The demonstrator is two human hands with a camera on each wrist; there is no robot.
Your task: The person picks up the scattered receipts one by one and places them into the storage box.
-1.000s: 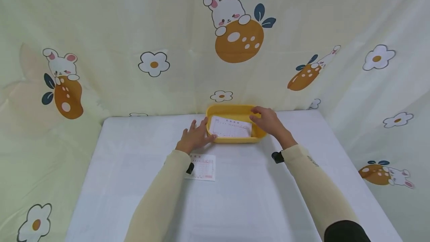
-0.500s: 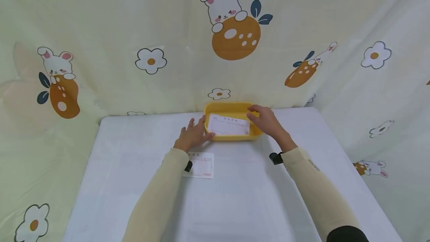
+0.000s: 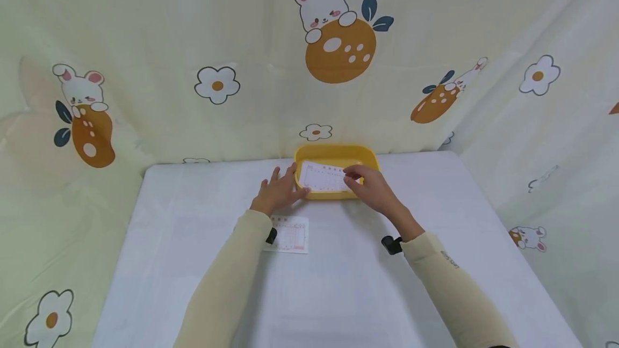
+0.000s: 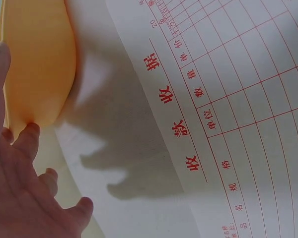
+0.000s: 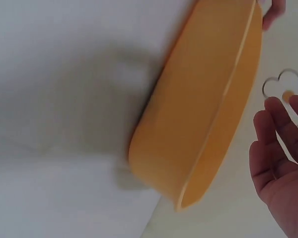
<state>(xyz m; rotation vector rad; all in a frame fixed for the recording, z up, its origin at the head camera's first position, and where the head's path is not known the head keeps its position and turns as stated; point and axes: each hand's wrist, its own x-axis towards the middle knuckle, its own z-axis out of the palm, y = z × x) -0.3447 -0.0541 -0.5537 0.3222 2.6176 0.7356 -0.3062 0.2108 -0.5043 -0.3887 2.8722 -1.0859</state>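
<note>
A yellow plastic basket [image 3: 333, 196] stands near the table's back edge, with a printed receipt slip [image 3: 321, 176] lying inside it. My left hand [image 3: 275, 192] touches the basket's left end, its fingers spread and its thumb on the near rim. Over the right part of the slip is my right hand [image 3: 369, 187], fingers loosely bent; in the right wrist view the hand [image 5: 288, 168] shows nothing held. Whether its fingertips touch the slip is unclear. Another receipt form [image 4: 238, 99], printed in red, lies on the table under my left wrist, partly covered by the sleeve.
A white cloth covers the table [image 3: 338, 289]. Directly behind the basket hangs a pale curtain [image 3: 261, 122] with rabbit and flower prints, which continues along both sides.
My right hand has moved left and nearer from the basket's right end to above the slip. My left hand stays at the left end. The head view has tilted slightly.
</note>
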